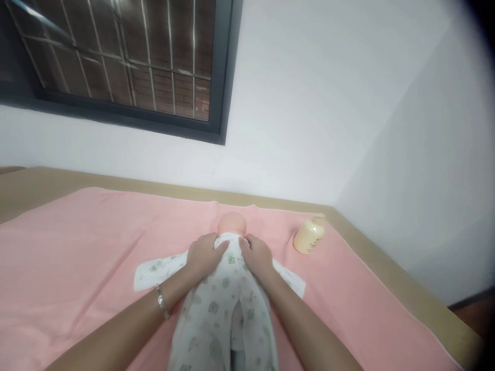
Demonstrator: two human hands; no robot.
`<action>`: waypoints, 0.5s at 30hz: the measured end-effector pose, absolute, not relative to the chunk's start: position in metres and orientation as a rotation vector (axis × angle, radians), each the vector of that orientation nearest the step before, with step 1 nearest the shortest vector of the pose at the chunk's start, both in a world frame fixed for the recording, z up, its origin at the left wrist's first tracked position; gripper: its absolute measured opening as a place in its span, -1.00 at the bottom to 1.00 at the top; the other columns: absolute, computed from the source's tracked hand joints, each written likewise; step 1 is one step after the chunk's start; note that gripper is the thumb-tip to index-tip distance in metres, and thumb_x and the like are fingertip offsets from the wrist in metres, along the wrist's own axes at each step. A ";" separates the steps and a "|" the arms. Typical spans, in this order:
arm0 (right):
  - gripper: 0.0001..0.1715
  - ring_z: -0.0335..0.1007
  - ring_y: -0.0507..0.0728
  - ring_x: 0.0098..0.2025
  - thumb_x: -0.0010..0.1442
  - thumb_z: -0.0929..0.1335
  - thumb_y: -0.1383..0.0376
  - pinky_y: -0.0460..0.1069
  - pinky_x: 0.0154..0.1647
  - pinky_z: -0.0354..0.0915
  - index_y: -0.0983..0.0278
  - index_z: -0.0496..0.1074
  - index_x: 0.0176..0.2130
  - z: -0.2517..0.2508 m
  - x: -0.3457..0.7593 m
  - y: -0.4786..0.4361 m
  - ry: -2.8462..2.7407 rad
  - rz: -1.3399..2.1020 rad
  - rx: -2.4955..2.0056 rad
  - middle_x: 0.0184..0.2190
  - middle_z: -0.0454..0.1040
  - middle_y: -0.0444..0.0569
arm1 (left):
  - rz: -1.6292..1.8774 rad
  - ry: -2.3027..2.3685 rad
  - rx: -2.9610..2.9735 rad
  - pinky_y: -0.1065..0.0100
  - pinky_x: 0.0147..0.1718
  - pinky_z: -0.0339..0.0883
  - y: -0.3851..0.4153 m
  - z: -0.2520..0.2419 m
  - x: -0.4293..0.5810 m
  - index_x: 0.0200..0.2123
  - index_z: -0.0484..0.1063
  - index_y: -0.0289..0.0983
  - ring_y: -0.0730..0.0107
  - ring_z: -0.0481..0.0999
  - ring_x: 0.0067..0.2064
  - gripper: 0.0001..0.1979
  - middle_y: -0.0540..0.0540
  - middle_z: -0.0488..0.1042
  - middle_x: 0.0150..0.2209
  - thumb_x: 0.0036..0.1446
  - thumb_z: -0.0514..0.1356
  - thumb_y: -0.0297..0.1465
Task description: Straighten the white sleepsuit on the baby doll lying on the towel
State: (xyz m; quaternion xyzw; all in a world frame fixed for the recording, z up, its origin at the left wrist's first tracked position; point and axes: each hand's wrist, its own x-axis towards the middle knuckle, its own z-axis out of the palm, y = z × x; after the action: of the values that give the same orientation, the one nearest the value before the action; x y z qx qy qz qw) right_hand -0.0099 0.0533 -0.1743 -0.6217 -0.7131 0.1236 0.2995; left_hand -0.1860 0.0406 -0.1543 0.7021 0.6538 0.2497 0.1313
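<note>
A baby doll [232, 223] lies on the pink sheet with its smooth head toward the wall. White baby clothes [222, 293] with a green print cover its body, the sleeves spread to both sides and the legs reaching toward me. At the shoulder on the left, my left hand [204, 255] is closed round the clothed doll, thumb on top of the fabric. My right hand [257, 255] grips the other shoulder the same way. Most fingertips are hidden behind the shoulders. Which way the doll's face is turned cannot be made out.
A pale yellow pump bottle [308, 236] stands on the pink sheet [96, 232], right of the doll. The sheet has a few creases and lies over a tan surface [371, 234] bordered by white walls. A barred window [127, 62] is above at the left.
</note>
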 end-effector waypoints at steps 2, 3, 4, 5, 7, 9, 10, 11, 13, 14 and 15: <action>-0.53 0.28 0.07 -0.40 0.31 0.10 0.03 -0.08 -0.43 -0.03 0.25 0.35 -0.38 -0.174 -0.010 0.053 -1.893 0.332 -1.654 -0.44 0.44 -0.09 | 0.735 1.897 2.032 0.25 -0.26 0.22 0.041 -0.155 -0.186 -0.24 0.42 -0.22 0.15 0.46 -0.17 -0.58 -0.11 0.51 -0.22 0.18 -0.05 -0.05; -0.53 0.28 0.07 -0.40 0.31 0.10 0.03 -0.08 -0.43 -0.02 0.25 0.35 -0.38 -0.174 -0.010 0.053 -1.893 0.331 -1.656 -0.44 0.43 -0.09 | 0.738 1.896 2.030 0.26 -0.27 0.21 0.042 -0.156 -0.186 -0.25 0.42 -0.22 0.15 0.46 -0.17 -0.58 -0.10 0.51 -0.22 0.18 -0.04 -0.05; -0.53 0.28 0.07 -0.40 0.31 0.10 0.03 -0.08 -0.44 -0.02 0.24 0.35 -0.38 -0.174 -0.010 0.053 -1.893 0.328 -1.657 -0.44 0.43 -0.09 | 0.741 1.895 2.028 0.26 -0.27 0.21 0.042 -0.156 -0.187 -0.26 0.42 -0.22 0.16 0.46 -0.18 -0.59 -0.10 0.51 -0.23 0.18 -0.04 -0.05; -0.53 0.28 0.06 -0.40 0.31 0.10 0.03 -0.08 -0.44 -0.02 0.24 0.35 -0.39 -0.173 -0.010 0.053 -1.892 0.324 -1.658 -0.44 0.43 -0.10 | 0.742 1.893 2.027 0.26 -0.28 0.21 0.042 -0.157 -0.187 -0.27 0.41 -0.21 0.16 0.46 -0.20 -0.59 -0.10 0.51 -0.24 0.18 -0.04 -0.04; -0.53 0.28 0.06 -0.41 0.31 0.10 0.03 -0.07 -0.44 -0.02 0.24 0.36 -0.39 -0.173 -0.010 0.053 -1.896 0.317 -1.660 -0.45 0.43 -0.10 | 0.744 1.889 2.025 0.27 -0.29 0.20 0.042 -0.157 -0.187 -0.30 0.41 -0.21 0.18 0.45 -0.22 -0.60 -0.09 0.51 -0.27 0.18 -0.04 -0.04; -0.53 0.29 0.07 -0.40 0.30 0.11 0.04 -0.07 -0.44 -0.01 0.25 0.36 -0.38 -0.173 -0.010 0.053 -1.897 0.319 -1.659 -0.44 0.43 -0.09 | 0.750 1.886 2.022 0.27 -0.30 0.19 0.042 -0.157 -0.187 -0.31 0.40 -0.20 0.18 0.45 -0.24 -0.60 -0.08 0.50 -0.28 0.18 -0.05 -0.04; -0.54 0.29 0.07 -0.39 0.30 0.11 0.04 -0.07 -0.43 -0.01 0.25 0.37 -0.37 -0.173 -0.010 0.053 -1.897 0.321 -1.659 -0.43 0.44 -0.08 | 0.753 1.884 2.021 0.27 -0.30 0.19 0.041 -0.157 -0.187 -0.31 0.40 -0.20 0.18 0.44 -0.24 -0.60 -0.08 0.50 -0.28 0.18 -0.05 -0.04; -0.54 0.30 0.07 -0.39 0.30 0.11 0.04 -0.07 -0.43 -0.01 0.25 0.37 -0.37 -0.173 -0.010 0.053 -1.895 0.324 -1.659 -0.43 0.44 -0.08 | 0.755 1.883 2.020 0.27 -0.30 0.19 0.041 -0.157 -0.187 -0.31 0.40 -0.20 0.18 0.44 -0.24 -0.60 -0.08 0.50 -0.28 0.18 -0.05 -0.04; -0.54 0.30 0.07 -0.39 0.30 0.11 0.04 -0.07 -0.43 -0.01 0.25 0.37 -0.37 -0.172 -0.010 0.054 -1.891 0.326 -1.658 -0.42 0.44 -0.08 | 0.751 1.881 2.020 0.27 -0.30 0.19 0.041 -0.156 -0.187 -0.32 0.39 -0.20 0.19 0.44 -0.24 -0.60 -0.08 0.50 -0.28 0.18 -0.05 -0.04; -0.54 0.30 0.07 -0.39 0.30 0.11 0.04 -0.07 -0.43 -0.01 0.25 0.36 -0.38 -0.172 -0.010 0.054 -1.890 0.328 -1.660 -0.43 0.44 -0.08 | 0.745 1.881 2.021 0.27 -0.30 0.19 0.041 -0.156 -0.187 -0.33 0.39 -0.20 0.19 0.44 -0.24 -0.60 -0.08 0.50 -0.29 0.19 -0.05 -0.04; -0.53 0.30 0.07 -0.39 0.30 0.11 0.04 -0.07 -0.44 -0.01 0.25 0.36 -0.39 -0.172 -0.010 0.054 -1.888 0.331 -1.662 -0.44 0.44 -0.08 | 0.739 1.883 2.023 0.27 -0.30 0.19 0.042 -0.157 -0.187 -0.33 0.39 -0.20 0.19 0.44 -0.24 -0.61 -0.08 0.50 -0.29 0.19 -0.05 -0.05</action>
State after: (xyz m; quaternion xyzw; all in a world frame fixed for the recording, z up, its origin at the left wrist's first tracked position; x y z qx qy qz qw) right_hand -0.0104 0.0537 -0.1719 -0.6254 -0.7104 0.1246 0.2977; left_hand -0.1871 0.0420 -0.1568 0.7003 0.6516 0.2557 0.1401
